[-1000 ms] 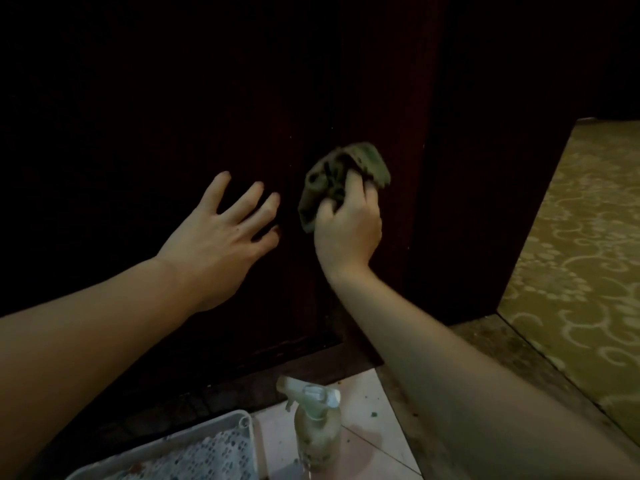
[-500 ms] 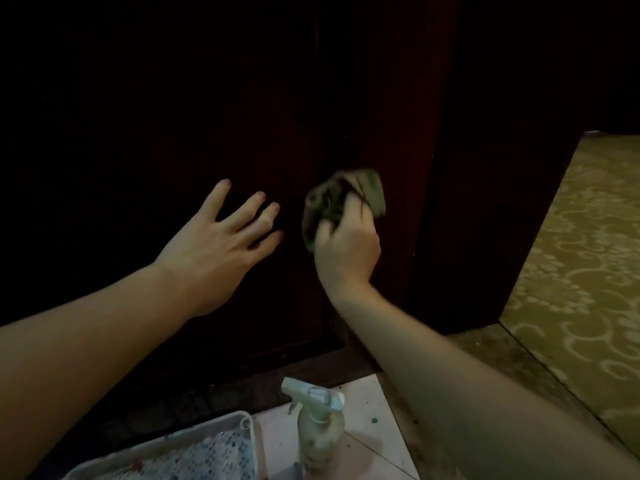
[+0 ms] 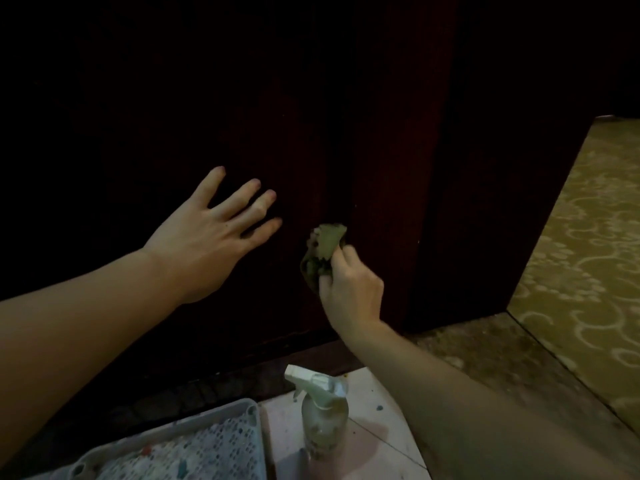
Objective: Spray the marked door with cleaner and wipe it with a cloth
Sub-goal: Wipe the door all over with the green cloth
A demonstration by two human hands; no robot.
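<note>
Head view, only camera: right hand [image 3: 349,289] bunches a green cloth [image 3: 322,252], fingers curled and pinching it against the dark reddish door [image 3: 388,133], low on the panel just left of a vertical groove; left hand [image 3: 211,237] spread flat, fingers fanned, on or just off the door to the left of the cloth, contact hard to tell in the dim light; spray bottle [image 3: 323,420] stands upright on the pale floor tile [image 3: 374,403] near the viewer, below the right wrist, nobody holding it; white perforated tray [image 3: 207,420] at the near left edge, just beside the bottle; patterned yellow carpet [image 3: 581,254] far right past the door edge; door surface too dark to see any marks or wet cleaner.

Step in hand, judged: wiping the lower door, spraying apparently done since the bottle is set down; to do it well keep the cloth flat under the fingertips, not balled, press evenly, overlap strokes and follow the groove so grime there is caught; left hand braces the door so it does not swing; mind the elbow near the bottle, easy to tip.
</note>
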